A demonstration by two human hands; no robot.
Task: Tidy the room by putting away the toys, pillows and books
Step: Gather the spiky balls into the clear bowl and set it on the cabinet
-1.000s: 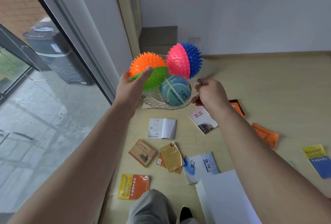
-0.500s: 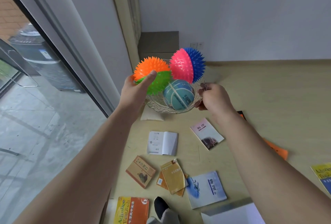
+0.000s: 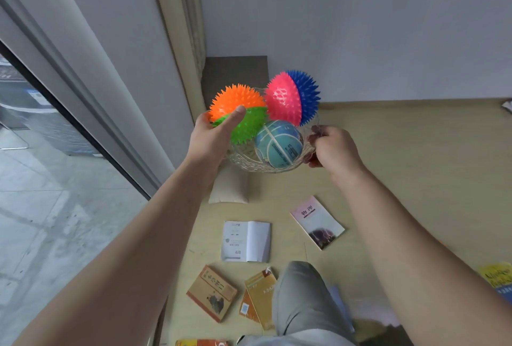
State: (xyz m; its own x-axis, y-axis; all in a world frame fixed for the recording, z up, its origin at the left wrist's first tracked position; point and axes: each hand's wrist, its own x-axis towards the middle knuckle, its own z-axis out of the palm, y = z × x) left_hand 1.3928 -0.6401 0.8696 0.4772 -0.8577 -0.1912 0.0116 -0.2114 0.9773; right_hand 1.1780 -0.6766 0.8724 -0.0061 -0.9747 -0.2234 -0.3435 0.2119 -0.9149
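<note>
I carry a clear woven basket [image 3: 249, 161] in front of me, above the floor. My left hand [image 3: 213, 140] holds its left side, thumb pressed on the orange and green spiky ball [image 3: 241, 109] inside. My right hand [image 3: 331, 149] grips the right rim. A pink and blue spiky ball [image 3: 292, 97] and a small blue basketball [image 3: 278, 144] also sit in the basket. Several books lie on the floor below: a white open booklet [image 3: 246, 241], a pink book [image 3: 317, 221], a brown book [image 3: 212, 292] and yellow books [image 3: 260, 297]. A beige pillow [image 3: 228, 187] lies under the basket.
A glass sliding door and its frame [image 3: 91, 113] run along the left. A grey box [image 3: 235, 74] stands in the corner by the white wall. My leg [image 3: 300, 304] covers part of the floor. A yellow and blue book [image 3: 497, 279] lies at the right edge.
I have stepped forward with the basket; the books on the floor have slid toward me in view and my leg has come over the blue book. Both hands keep their hold.
</note>
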